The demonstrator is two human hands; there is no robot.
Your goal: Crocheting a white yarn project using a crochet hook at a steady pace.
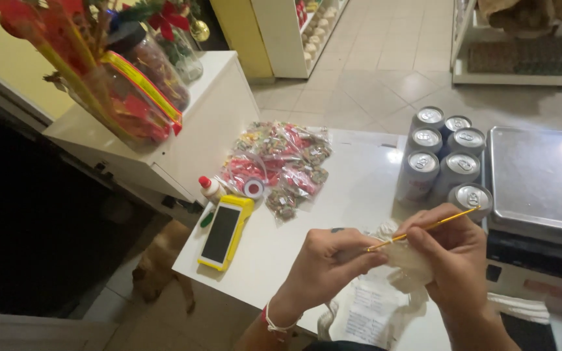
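A white tabletop (pixel 352 188) fills the frame's centre, cans (pixel 447 162) at upper right. Low in the frame, the right hand (pixel 453 250) pinches a yellow crochet hook (pixel 424 227); the left hand (pixel 330 260) is closed on pale crochet work (pixel 408 260)

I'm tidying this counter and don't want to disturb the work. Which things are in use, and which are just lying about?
In use: crochet hook in the right hand; pale crochet piece held by both hands, left hand pinching it.

Lying about: cans, candy bags, yellow card reader, scale, glue bottle.
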